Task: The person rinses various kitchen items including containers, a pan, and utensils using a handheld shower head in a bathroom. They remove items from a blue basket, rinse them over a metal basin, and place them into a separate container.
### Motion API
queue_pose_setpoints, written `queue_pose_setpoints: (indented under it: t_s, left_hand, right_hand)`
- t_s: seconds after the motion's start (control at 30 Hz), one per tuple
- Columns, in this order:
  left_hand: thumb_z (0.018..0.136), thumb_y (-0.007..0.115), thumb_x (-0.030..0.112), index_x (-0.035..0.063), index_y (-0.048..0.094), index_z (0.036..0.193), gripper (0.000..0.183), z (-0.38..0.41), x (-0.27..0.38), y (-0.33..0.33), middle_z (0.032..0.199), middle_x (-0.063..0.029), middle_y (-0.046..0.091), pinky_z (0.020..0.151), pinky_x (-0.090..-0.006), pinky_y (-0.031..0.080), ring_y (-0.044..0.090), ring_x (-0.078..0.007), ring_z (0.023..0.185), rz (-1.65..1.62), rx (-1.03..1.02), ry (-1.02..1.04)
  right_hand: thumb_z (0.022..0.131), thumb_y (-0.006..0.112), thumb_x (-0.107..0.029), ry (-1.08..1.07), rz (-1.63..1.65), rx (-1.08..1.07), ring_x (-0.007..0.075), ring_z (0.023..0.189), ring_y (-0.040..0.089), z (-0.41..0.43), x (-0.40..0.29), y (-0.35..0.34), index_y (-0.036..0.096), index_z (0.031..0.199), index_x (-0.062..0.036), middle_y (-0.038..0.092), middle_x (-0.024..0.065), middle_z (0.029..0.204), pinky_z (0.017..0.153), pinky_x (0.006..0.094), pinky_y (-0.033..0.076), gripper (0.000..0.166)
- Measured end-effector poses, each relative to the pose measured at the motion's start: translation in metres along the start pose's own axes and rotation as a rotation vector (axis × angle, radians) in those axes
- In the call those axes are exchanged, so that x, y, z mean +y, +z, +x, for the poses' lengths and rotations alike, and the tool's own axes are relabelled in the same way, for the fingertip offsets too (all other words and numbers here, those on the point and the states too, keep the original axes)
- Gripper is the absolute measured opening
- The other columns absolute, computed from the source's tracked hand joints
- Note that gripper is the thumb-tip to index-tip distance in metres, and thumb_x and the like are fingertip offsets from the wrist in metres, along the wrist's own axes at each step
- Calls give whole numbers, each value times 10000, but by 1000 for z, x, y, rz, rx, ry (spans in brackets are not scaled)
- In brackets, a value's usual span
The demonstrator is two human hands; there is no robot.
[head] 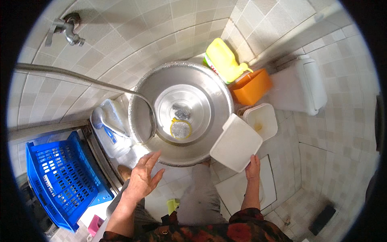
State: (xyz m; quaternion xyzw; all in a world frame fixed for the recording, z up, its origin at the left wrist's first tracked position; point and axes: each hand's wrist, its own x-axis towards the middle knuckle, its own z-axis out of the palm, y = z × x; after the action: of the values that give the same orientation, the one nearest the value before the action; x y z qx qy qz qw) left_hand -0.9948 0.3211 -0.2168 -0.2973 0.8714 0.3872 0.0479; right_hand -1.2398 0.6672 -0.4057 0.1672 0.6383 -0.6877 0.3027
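My right hand (253, 169) grips the corner of a white plastic lid (236, 143), its fingers partly behind it. The lid tilts over the right rim of a large metal basin (143, 90). Beside it stands a white plastic tub (267, 121) with a small yellowish patch inside, partly covered by the lid. My left hand (143, 175) hovers near the basin's lower left rim, fingers apart and holding nothing. In the basin lie a steel wool scrubber (181, 111) and a round scrubbing pad with a yellow edge (180, 129).
A flexible metal hose (75, 76) arcs from the left over the basin rim, below a wall tap (68, 31). A shower head (98, 118) rests in a clear tray (116, 110). Around stand a blue basket (65, 175), yellow bottle (222, 57), orange container (257, 86) and white bin (311, 87).
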Motion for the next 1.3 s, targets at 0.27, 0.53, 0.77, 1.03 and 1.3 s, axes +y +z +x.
queue_pose_setpoints:
  t_s: [0.27, 0.53, 0.77, 1.03, 1.3]
  left_hand:
    - [768, 692, 93, 58, 468, 1288, 567, -6, -5, -2, 1154, -210, 546, 862, -405, 484, 560, -374, 1032, -1, 4, -11]
    - [777, 688, 104, 66, 456, 1298, 572, -11, -6, -9, 1147, -188, 539, 857, -400, 488, 554, -365, 1034, -37, -10, 32]
    - [775, 692, 103, 48, 437, 1307, 593, -12, -10, -20, 1149, -200, 540, 845, -404, 490, 554, -361, 1031, -16, 3, 59]
    - [779, 693, 123, 51, 456, 1296, 574, -16, -3, -23, 1163, -210, 541, 869, -413, 477, 554, -379, 1033, -55, -30, 54]
    - [771, 699, 106, 43, 464, 1286, 570, -18, -5, -23, 1155, -226, 544, 861, -419, 478, 561, -384, 1017, -62, -18, -12]
  right_hand:
    - [957, 482, -178, -86, -308, -177, 77, 727, 483, -3, -30, 101, 531, 908, -20, 528, -1, 814, 659, 246, 421, 173]
    - [953, 490, -196, -191, -517, -196, 71, 581, 394, 52, -6, 194, 496, 797, -24, 439, -25, 681, 503, 253, 349, 232]
    - [938, 498, -335, -302, -852, -154, 203, 739, 630, 79, 11, 240, 548, 1117, 40, 621, 137, 856, 643, 327, 526, 418]
    - [845, 600, -429, -654, -1411, 554, 376, 1016, 558, 129, -126, 195, 476, 1222, 3, 536, 232, 1134, 825, 449, 482, 587]
    - [811, 650, -437, -291, -1388, 493, 366, 1027, 552, 120, -86, 154, 476, 1188, -43, 529, 201, 1129, 837, 471, 467, 572]
